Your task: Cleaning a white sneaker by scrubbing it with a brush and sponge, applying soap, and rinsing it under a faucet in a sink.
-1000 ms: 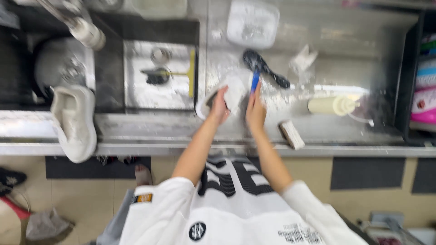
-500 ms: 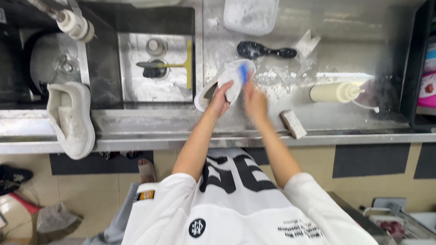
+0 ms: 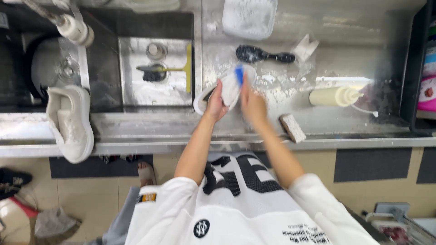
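White soft shoe (image 3: pixel 227 88) sits on wet steel counter (image 3: pixel 345 68), right by sink (image 3: pixel 150 77). Long side tilts from low-left up to right. Left hand (image 3: pixel 214 103) wraps under it, fingers closed. Right hand (image 3: pixel 252 105) pinches small blue brush (image 3: pixel 239 75) on shoe top. Both hands touch shoe.

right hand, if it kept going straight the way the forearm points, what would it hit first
The right hand points up and left across the counter, already against the white shoe that the left hand steadies, with a blue tool at its fingertips. The shoe comes first; beyond it probably the sink edge, though depth is unclear.
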